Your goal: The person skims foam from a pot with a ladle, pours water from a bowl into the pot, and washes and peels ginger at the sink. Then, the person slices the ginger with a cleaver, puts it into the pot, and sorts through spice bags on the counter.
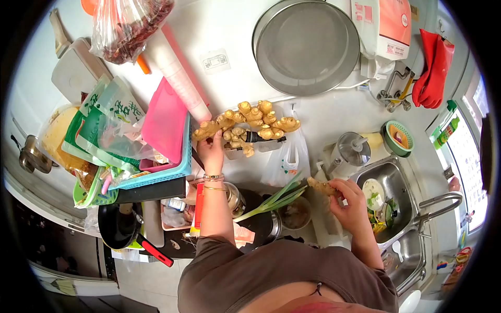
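Observation:
Raised toward the wall, my left hand [211, 149] grips the left end of a large knobbly ginger root [250, 117]. That root lies across a small holder, where a black handle [258, 137] shows beneath it. A smaller piece of ginger [321, 186] is held between the fingers of my right hand [348, 203], in front of the sink's left side. Long green onions [271, 202] lie between my two arms. Just right of the large root hangs a white plastic bag [288, 156].
At the right is a steel sink [399, 180] with a curved faucet [443, 198]. A food processor [352, 151] stands beside it. Baskets and bags fill a blue tray [156, 179] at left, above a black pan [117, 227]. A round sieve [307, 47] hangs on the wall.

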### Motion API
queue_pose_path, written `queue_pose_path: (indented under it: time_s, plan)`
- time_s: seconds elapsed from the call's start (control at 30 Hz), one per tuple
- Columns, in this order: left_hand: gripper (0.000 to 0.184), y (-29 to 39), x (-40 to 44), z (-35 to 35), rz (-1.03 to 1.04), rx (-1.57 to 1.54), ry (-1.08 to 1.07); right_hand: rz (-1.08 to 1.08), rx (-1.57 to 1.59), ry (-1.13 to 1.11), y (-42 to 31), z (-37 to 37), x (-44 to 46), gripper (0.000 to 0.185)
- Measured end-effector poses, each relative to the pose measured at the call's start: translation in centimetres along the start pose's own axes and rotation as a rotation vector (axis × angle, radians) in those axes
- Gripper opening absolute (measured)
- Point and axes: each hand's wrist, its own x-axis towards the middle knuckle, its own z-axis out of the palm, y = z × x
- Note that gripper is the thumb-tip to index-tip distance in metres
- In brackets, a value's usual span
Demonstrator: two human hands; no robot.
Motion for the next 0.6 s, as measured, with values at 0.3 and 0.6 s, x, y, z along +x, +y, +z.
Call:
queue_pose_path:
  time_s: [0.3,0.6]
  plan:
    - [0.031,-1.9,1.1,0.4,-0.176,-0.428,0.074,0.018,0.034,-0.027,-0.3,1.0,0.4,0.032]
    - [0.025,-0.8,2.0,1.7,-0.016,-0.528,0.196,0.088,0.076,-0.073,-0.7,1.6,0.2,0.03]
